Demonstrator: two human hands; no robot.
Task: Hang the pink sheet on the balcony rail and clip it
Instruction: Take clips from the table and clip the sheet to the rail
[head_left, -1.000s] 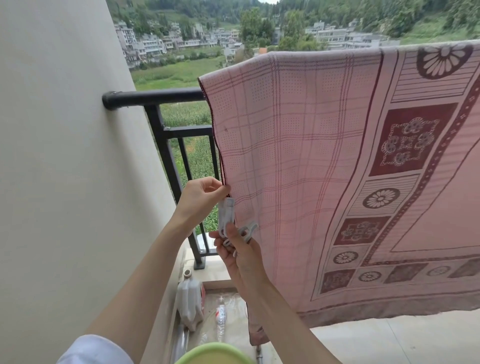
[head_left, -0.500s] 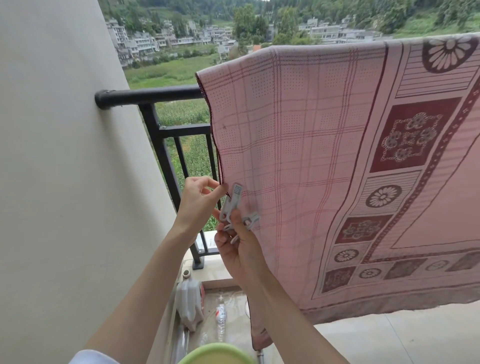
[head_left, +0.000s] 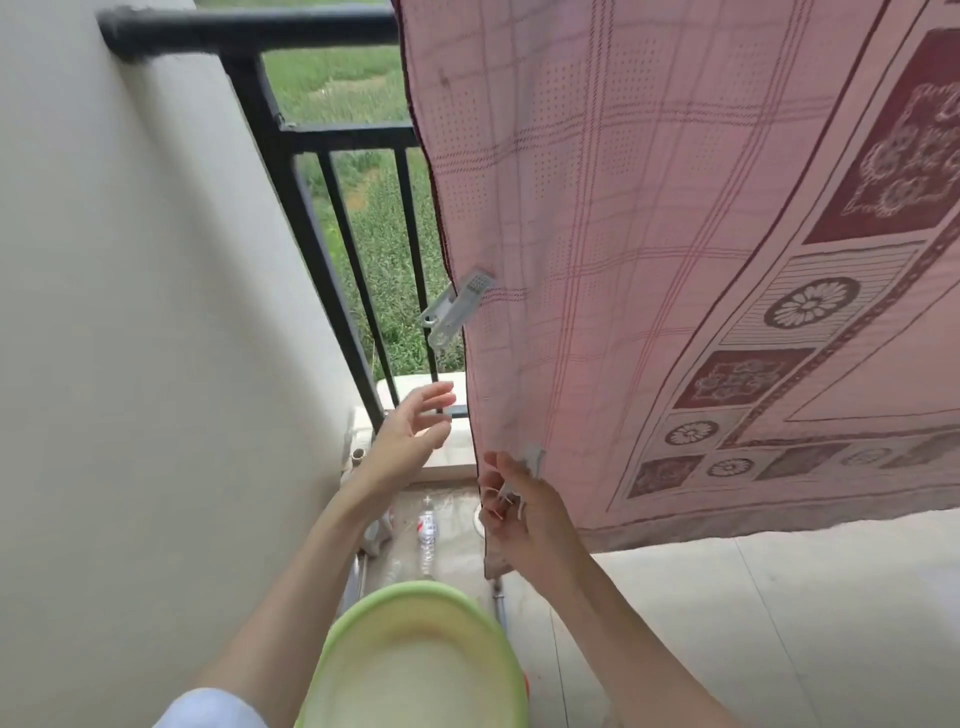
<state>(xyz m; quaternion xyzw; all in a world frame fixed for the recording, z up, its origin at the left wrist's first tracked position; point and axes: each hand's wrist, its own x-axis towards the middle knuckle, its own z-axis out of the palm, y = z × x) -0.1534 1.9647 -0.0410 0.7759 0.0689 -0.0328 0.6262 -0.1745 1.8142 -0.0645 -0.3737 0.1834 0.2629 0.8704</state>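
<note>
The pink checked sheet (head_left: 649, 218) with dark red flower panels hangs over the black balcony rail (head_left: 249, 28) and falls almost to the floor. A white plastic clip (head_left: 457, 306) is fastened on the sheet's left edge, about halfway down. My left hand (head_left: 410, 431) hovers below that clip, fingers apart, holding nothing. My right hand (head_left: 519, 509) is lower, at the sheet's left edge, closed around more white clips (head_left: 506, 501), one of which pokes up against the cloth.
A beige wall (head_left: 130, 312) closes the left side. A green basin (head_left: 421, 660) sits just below me. A plastic bottle (head_left: 427, 525) lies in the wet floor drain channel by the railing's base. Pale tiled floor (head_left: 753, 597) stretches to the right.
My left hand has let go of the clip, which now stays on the sheet's edge, and dropped below it. My view has tilted downward; my right hand has sunk lower with the remaining clips.
</note>
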